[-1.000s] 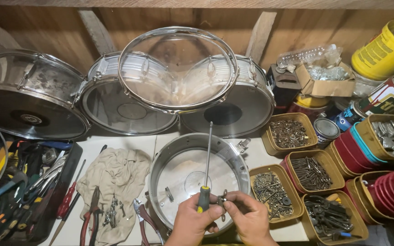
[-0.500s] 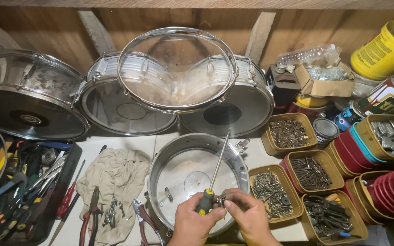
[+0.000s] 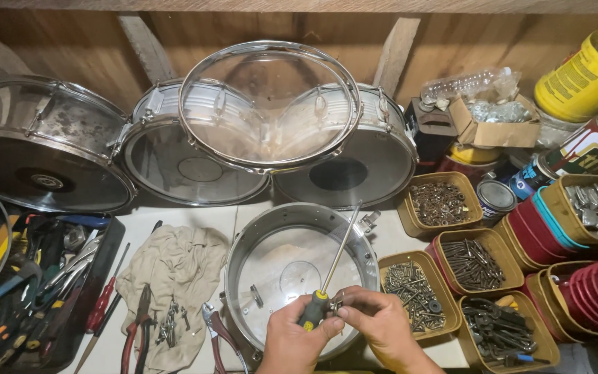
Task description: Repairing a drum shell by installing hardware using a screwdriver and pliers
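Over the near rim of the open drum shell [image 3: 299,266], the left hand [image 3: 292,341] is closed around the screwdriver [image 3: 325,280], shaft toward 1 o'clock. The right hand [image 3: 382,325] pinches small hardware [image 3: 336,303] at 3 o'clock of the handle. Fitting hardware appears in hand; seating calls for steady alignment.

Centre: both hands meet over the open drum shell [image 3: 299,266]; the screwdriver [image 3: 330,273] shaft slants up across its bare floor.
Left: cloth [image 3: 174,266] strewn with pliers [image 3: 136,325], tool tray [image 3: 29,291] just beyond.
Right: tubs of screws [image 3: 413,287] crowd close beside the shell.
Behind: leaning drums [image 3: 264,131] wall off the back; a narrow strip of table [image 3: 195,215] lies open before them.
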